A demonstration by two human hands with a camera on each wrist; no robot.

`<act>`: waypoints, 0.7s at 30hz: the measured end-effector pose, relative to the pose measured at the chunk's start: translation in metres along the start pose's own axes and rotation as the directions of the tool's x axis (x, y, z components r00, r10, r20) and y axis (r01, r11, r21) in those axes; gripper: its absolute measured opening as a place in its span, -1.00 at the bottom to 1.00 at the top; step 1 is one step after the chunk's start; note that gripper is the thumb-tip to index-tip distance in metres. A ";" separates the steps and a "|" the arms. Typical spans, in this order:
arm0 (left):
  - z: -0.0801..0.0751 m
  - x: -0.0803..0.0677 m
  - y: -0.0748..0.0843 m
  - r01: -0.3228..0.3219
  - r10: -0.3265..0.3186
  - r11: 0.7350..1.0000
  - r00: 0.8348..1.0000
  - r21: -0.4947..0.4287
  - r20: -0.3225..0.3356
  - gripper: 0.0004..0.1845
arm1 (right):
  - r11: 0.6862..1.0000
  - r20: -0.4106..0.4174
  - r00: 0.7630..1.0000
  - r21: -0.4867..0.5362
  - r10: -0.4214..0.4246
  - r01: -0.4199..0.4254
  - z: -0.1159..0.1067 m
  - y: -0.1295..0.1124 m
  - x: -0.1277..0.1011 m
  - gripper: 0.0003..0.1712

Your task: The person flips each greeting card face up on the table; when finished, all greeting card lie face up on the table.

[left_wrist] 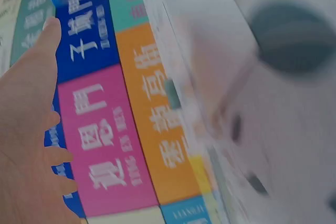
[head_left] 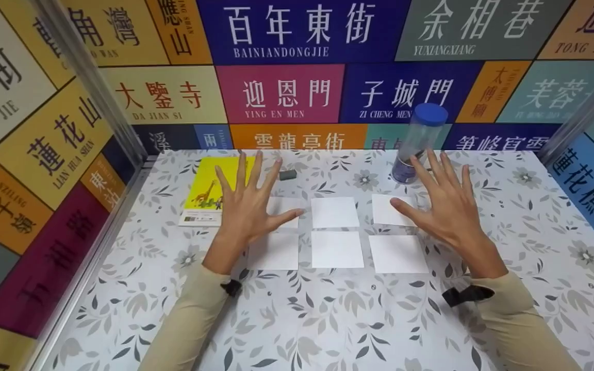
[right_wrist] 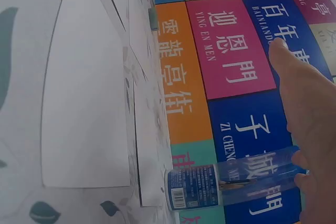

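Observation:
Both hands hover over the table with fingers spread and nothing held. My left hand [head_left: 248, 206] overlaps the right edge of a yellow booklet [head_left: 201, 190] with a giraffe on its cover, and its thumb crosses a white card at the back left. On the other side, my right hand [head_left: 446, 206] overlaps the back right card [head_left: 384, 208] and stands in front of a clear tube with a blue lid [head_left: 430, 114]. Two rows of white cards lie between the hands, among them a middle front card [head_left: 337, 250]. The right wrist view shows the tube's blue label [right_wrist: 192, 187].
A small dark grey block [head_left: 287, 174] lies behind the cards. The tabletop [head_left: 297, 319] has a floral cover. Walls with coloured street-name panels [head_left: 281, 93] rise at the back and both sides. Dark straps circle both wrists.

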State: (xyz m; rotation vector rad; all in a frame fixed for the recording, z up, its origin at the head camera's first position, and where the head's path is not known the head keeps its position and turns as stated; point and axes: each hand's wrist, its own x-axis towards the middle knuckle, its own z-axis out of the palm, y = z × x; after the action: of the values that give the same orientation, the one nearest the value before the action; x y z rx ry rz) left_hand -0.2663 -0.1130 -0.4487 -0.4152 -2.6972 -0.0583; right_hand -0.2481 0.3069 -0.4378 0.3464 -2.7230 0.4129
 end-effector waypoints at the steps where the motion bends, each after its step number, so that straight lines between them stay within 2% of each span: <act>1: -0.001 0.000 0.006 -0.020 0.020 1.000 1.000 0.001 -0.020 0.23 | 1.000 -0.002 1.000 0.012 -0.009 0.009 -0.002 0.001 -0.003 0.14; 4: -0.005 0.001 0.024 -0.091 0.089 0.996 0.994 -0.019 -0.064 0.18 | 0.997 -0.011 0.999 0.063 -0.046 0.046 -0.007 0.002 -0.011 0.06; 7: -0.007 0.002 0.045 -0.170 0.166 0.984 0.983 -0.045 -0.074 0.13 | 0.989 0.007 0.996 0.119 -0.092 0.091 -0.011 0.002 -0.017 -0.07; 10: -0.007 0.005 0.069 -0.249 0.243 0.961 0.968 -0.121 -0.060 0.06 | 0.978 0.080 0.989 0.177 -0.124 0.108 -0.013 0.003 -0.021 -0.25; 13: -0.004 0.008 0.094 -0.314 0.320 0.922 0.947 -0.228 -0.008 -0.05 | 0.965 0.207 0.967 0.241 -0.150 0.098 -0.010 0.006 -0.024 -0.40; 16: 0.000 0.011 0.117 -0.352 0.393 0.880 0.917 -0.317 0.073 -0.18 | 0.951 0.326 0.928 0.299 -0.180 0.080 -0.003 0.009 -0.026 -0.46; 18: 0.003 0.013 0.130 -0.359 0.430 0.859 0.893 -0.366 0.133 -0.27 | 0.943 0.377 0.904 0.325 -0.201 0.074 0.003 0.011 -0.027 -0.44; 21: 0.008 0.016 0.146 -0.358 0.471 0.832 0.860 -0.424 0.198 -0.35 | 0.941 0.409 0.888 0.330 -0.210 0.070 0.010 0.013 -0.030 -0.32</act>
State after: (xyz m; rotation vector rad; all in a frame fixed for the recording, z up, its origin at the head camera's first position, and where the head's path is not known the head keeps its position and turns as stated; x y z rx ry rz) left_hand -0.2400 0.0317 -0.4528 -1.2194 -2.8080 -0.4214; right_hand -0.2278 0.3212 -0.4615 0.8092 -3.0352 0.8078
